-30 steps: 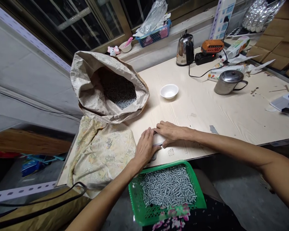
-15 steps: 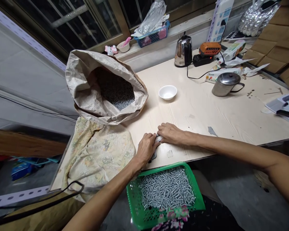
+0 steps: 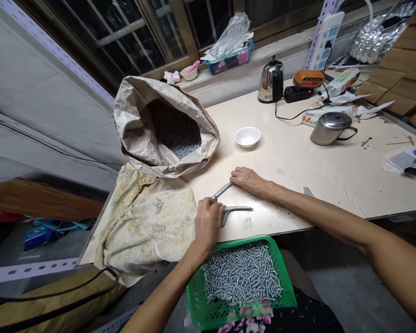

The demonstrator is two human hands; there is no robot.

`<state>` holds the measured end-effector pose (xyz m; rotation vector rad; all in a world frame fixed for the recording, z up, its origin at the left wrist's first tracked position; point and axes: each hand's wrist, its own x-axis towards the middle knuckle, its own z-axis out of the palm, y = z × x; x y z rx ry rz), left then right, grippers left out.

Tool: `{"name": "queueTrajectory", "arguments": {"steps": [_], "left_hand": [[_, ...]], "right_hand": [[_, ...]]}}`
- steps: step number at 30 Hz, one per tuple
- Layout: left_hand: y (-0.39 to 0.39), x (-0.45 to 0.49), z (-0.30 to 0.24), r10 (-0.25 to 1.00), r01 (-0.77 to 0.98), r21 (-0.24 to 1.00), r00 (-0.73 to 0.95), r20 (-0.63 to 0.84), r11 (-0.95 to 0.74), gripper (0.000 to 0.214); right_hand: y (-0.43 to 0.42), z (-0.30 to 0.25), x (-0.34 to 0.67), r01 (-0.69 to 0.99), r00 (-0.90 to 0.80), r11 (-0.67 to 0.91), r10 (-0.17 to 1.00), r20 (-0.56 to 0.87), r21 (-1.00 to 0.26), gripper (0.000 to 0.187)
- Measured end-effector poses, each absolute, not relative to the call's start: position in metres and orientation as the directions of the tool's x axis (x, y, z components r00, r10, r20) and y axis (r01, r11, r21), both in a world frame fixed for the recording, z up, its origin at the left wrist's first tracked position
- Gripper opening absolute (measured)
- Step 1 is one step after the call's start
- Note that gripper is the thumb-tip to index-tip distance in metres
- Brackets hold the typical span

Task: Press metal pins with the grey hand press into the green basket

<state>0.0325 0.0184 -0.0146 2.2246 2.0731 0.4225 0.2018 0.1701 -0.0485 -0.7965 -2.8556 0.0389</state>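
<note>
My left hand (image 3: 209,223) is closed around one end of a grey two-armed hand tool (image 3: 237,209), which looks like pliers; the fingers hide its middle. Its two arms stand spread apart, the lower one pointing right over the table. With closed fingers, my right hand (image 3: 247,179) grips the tip of the upper arm. Just below the table edge, a green plastic basket (image 3: 191,296) full of small silvery screws (image 3: 242,273) rests at my lap.
A large sack (image 3: 133,106) with more screws stands open at the back left. In front of it lies a patterned cloth (image 3: 135,236) with several screws on it. A white bowl (image 3: 247,137), a metal mug (image 3: 327,129), a kettle (image 3: 271,81) and an orange battery (image 3: 308,79) are farther back.
The hands have moved apart, and the tool's arms now show spread open between them. My left hand has shifted slightly down, my right slightly up. The view has shifted a little.
</note>
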Motion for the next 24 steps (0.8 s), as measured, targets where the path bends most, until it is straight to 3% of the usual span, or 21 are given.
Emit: {"name": "queueTrajectory", "arguments": {"steps": [4, 6, 8, 13, 17, 24], "left_hand": [[0.024, 0.006, 0.006, 0.957, 0.957, 0.154, -0.215, -0.195, 0.247, 0.036], [0.03, 0.0, 0.01, 0.891, 0.934, 0.148, -0.252, -0.377, 0.326, 0.037], [0.036, -0.003, 0.01, 0.865, 0.937, 0.148, -0.221, -0.45, 0.316, 0.031], [0.045, -0.015, 0.009, 0.946, 0.995, 0.088, -0.019, -0.322, 0.05, 0.006], [0.043, -0.031, 0.004, 0.958, 0.99, 0.129, -0.024, -0.285, 0.064, 0.006], [0.038, -0.039, -0.011, 0.984, 0.942, 0.33, 0.002, -0.18, 0.059, 0.012]], "right_hand": [[0.168, -0.052, 0.201, 0.54, -0.822, 0.84, 0.541, 0.18, -0.057, 0.02], [0.167, -0.054, 0.201, 0.546, -0.813, 0.835, 0.549, 0.195, -0.072, 0.02], [0.166, -0.056, 0.2, 0.55, -0.805, 0.83, 0.556, 0.208, -0.088, 0.02], [0.165, -0.059, 0.2, 0.551, -0.792, 0.828, 0.558, 0.25, -0.104, 0.019], [0.165, -0.06, 0.2, 0.546, -0.791, 0.832, 0.552, 0.263, -0.102, 0.019], [0.165, -0.065, 0.199, 0.542, -0.782, 0.832, 0.551, 0.292, -0.119, 0.02]]}}
